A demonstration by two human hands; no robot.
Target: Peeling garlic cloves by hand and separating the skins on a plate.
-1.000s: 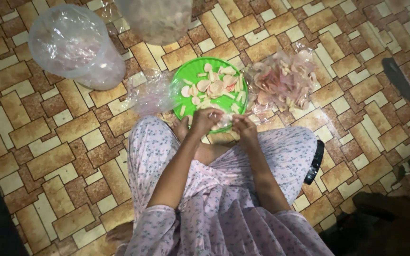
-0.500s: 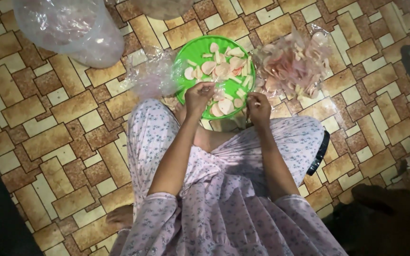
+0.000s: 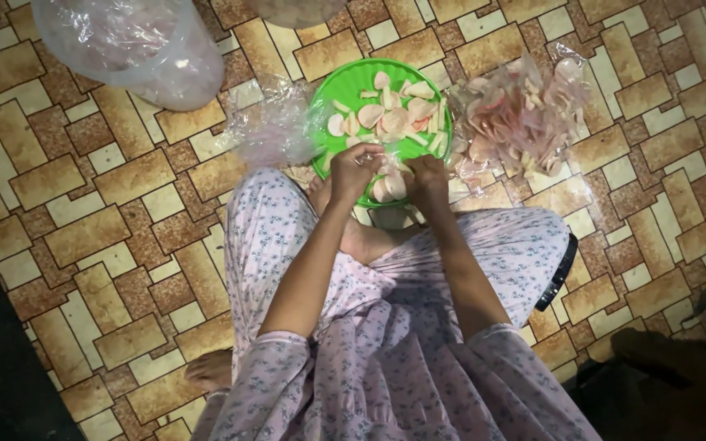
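A round green plate (image 3: 345, 90) lies on the tiled floor in front of my crossed legs, holding several pale pink and white peeled pieces (image 3: 394, 118). My left hand (image 3: 353, 170) hovers over the plate's near edge with fingers curled around something small that I cannot make out. My right hand (image 3: 428, 180) is beside it, fingers curled over pieces at the plate's near rim. Whether a tool is in either hand is hidden.
A heap of pinkish peels (image 3: 520, 118) lies on clear plastic to the right of the plate. A crumpled clear bag (image 3: 267, 126) sits left of it, and a large clear plastic bag (image 3: 132, 45) at upper left. A dark strap (image 3: 560, 273) lies by my right knee.
The view has shifted, so the plate and hands appear slightly lower. Both hands stay together at the plate's near edge, the right one drawn closer to the left.
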